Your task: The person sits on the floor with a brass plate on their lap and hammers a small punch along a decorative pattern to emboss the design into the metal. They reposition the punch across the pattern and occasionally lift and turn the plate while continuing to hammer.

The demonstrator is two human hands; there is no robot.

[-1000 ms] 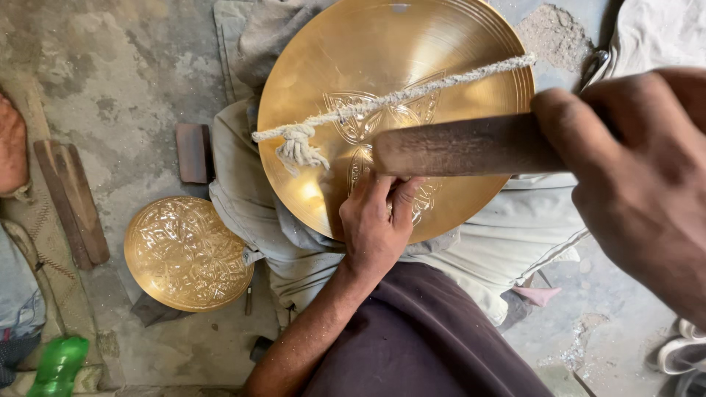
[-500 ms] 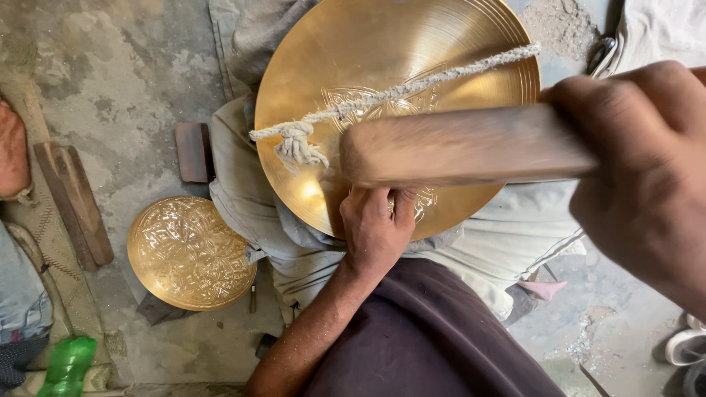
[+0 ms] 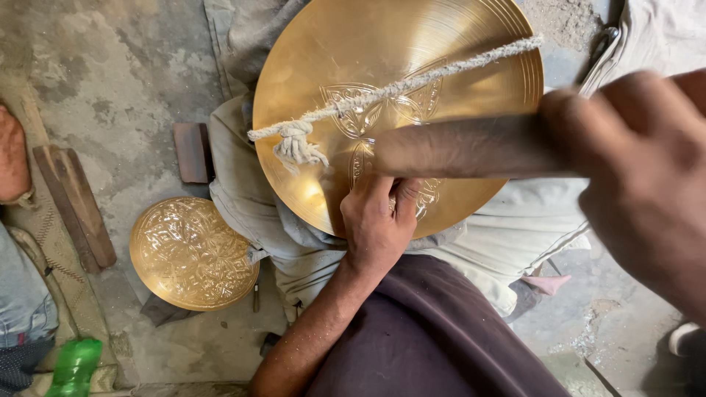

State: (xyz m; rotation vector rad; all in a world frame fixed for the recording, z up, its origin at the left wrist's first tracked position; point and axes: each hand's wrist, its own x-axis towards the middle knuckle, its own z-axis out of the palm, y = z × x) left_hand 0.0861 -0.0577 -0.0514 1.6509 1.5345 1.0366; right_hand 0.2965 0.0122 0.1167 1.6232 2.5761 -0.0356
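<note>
Brass, stiff and likely heavy: large dish (image 3: 412, 95) pinned near its lower rim by left hand (image 3: 376, 220), right hand (image 3: 647, 184) fingers wrapped round wooden mallet (image 3: 471, 147).

Metal-craft workshop: engraved brass plates (image 3: 193, 252), rough concrete floor (image 3: 110, 88).

A rough, stained concrete floor (image 3: 110, 88) fills the scene in even daylight. At nine o'clock lie a wooden plank (image 3: 73, 206) and a small brown block (image 3: 193, 152). An embossed brass dish (image 3: 191, 254) rests at eight o'clock, a green bottle (image 3: 73, 365) at seven. Grit (image 3: 566, 22) is piled at one o'clock.
</note>
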